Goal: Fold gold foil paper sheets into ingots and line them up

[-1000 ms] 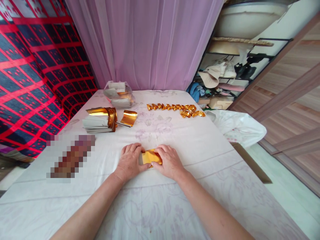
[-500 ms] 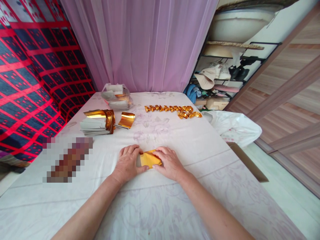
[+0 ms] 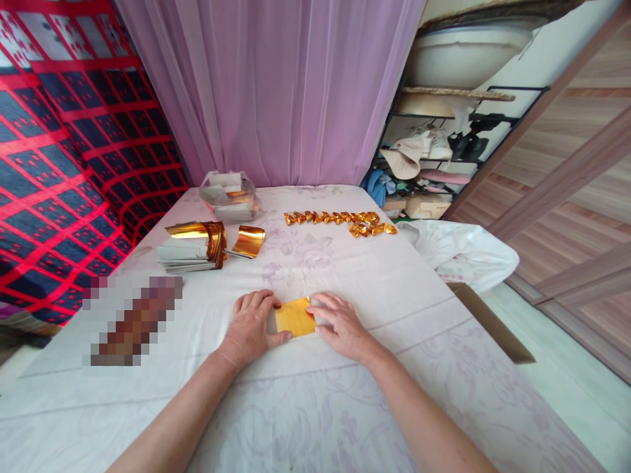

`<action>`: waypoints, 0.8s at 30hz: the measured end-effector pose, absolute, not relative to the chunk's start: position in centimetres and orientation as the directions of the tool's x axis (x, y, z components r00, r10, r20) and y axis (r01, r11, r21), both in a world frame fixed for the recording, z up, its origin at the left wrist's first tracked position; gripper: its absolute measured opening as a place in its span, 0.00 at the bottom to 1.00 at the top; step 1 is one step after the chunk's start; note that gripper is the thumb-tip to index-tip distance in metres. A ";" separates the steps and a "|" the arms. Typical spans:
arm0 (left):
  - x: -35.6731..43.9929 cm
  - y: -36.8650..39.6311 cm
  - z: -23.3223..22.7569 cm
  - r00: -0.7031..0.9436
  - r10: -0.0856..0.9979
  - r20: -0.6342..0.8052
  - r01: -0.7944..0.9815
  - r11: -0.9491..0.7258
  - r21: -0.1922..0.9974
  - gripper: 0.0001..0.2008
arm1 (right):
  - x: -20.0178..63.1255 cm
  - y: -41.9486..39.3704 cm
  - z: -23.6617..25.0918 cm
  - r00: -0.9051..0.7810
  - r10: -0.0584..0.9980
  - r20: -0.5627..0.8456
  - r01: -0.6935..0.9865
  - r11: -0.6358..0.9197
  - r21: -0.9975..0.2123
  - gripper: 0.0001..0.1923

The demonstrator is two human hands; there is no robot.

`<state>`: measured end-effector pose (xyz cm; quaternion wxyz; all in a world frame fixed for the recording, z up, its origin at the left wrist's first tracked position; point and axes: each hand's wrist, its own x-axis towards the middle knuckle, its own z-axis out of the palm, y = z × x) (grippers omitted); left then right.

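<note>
A sheet of gold foil paper point(image 3: 294, 316) lies on the cloth-covered table in front of me, its gold face up and grey borders showing at the left and right. My left hand point(image 3: 252, 323) holds its left side, with the thumb at the near corner and the fingers at the far one. At the opposite side, my right hand point(image 3: 340, 324) grips the edge between thumb and fingers. Parts of both side edges are hidden under the fingers.
Farther left stand a stack of foil paper point(image 3: 190, 249), a loose gold sheet point(image 3: 249, 241) and a clear plastic bag point(image 3: 229, 197) of papers. Folded gold pieces point(image 3: 335, 217) line the back right. A blurred patch point(image 3: 138, 322) covers something at left. A white bag point(image 3: 463, 253) lies beyond the right edge.
My right hand has moved slightly right, and the gold paper's right part, which was bent up, now lies flatter with more of it showing. My left hand has hardly moved.
</note>
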<state>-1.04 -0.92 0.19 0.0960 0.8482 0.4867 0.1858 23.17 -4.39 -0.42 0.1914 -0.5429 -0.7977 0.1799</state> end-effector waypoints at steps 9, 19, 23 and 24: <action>-0.9 -0.9 0.2 0.454 0.861 0.230 0.796 -0.508 0.329 0.25 | 21.8 -6.3 0.7 -0.330 0.880 0.342 0.779 0.459 -0.427 0.20; -1.0 -1.0 0.4 0.461 0.851 0.253 0.794 -0.522 0.310 0.25 | 19.5 -6.6 0.6 -0.434 0.900 0.038 0.844 0.421 -0.332 0.26; -1.1 -1.0 0.1 0.470 0.838 0.276 0.790 -0.539 0.292 0.22 | 19.6 -6.5 0.0 -0.429 0.903 0.008 0.856 0.410 -0.316 0.29; -1.2 -1.2 0.0 0.469 0.833 0.294 0.789 -0.544 0.284 0.20 | 19.6 -6.5 0.0 -0.428 0.904 0.000 0.859 0.406 -0.311 0.29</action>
